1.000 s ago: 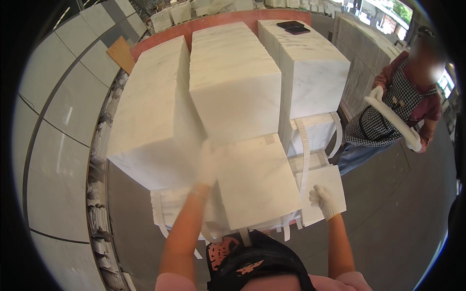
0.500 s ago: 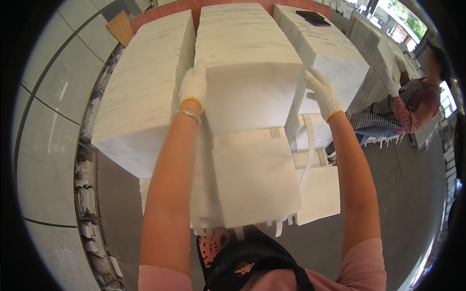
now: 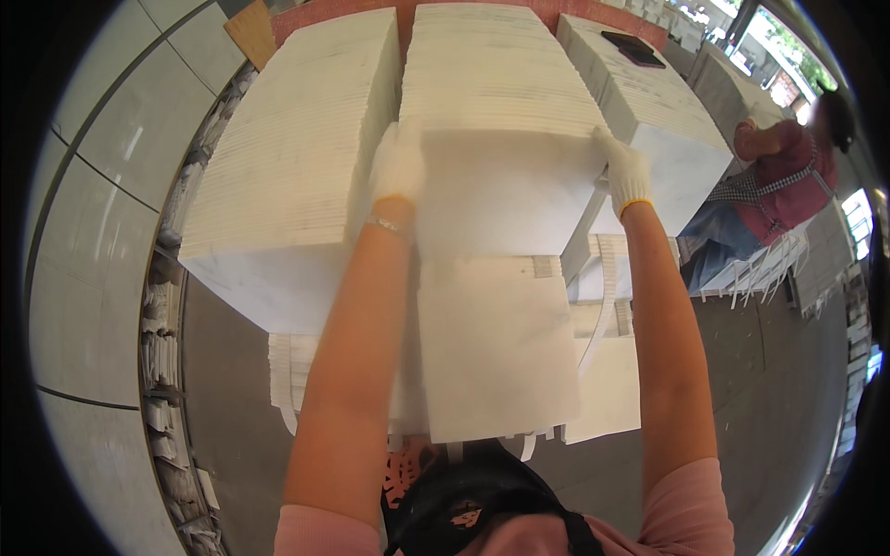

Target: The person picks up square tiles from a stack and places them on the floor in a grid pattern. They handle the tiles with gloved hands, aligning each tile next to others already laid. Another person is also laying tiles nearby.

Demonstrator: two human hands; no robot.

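Observation:
Three long rows of white, grey-veined stone tiles stand on edge before me. The front tile (image 3: 505, 190) of the middle row faces me. My left hand (image 3: 399, 162), in a white knit glove with a yellow cuff, presses along its left edge; the fingers are slightly blurred. My right hand (image 3: 626, 171), gloved alike, is closed on its upper right corner and edge. Below, nearer my body, a cream-white square panel (image 3: 496, 343) leans against the stack. A white strap (image 3: 607, 287) hangs to its right.
The left row (image 3: 287, 157) and right row (image 3: 658, 125) of tiles flank the middle one. A dark phone (image 3: 635, 49) lies on the right row. A co-worker (image 3: 783, 181) in a checked apron stands at far right. Large grey panels (image 3: 111, 250) line the left side.
My right hand has closed in from just off the tile's edge onto its corner. The left hand stays at the left edge. The co-worker has turned and shifted; the whole view has swung slightly.

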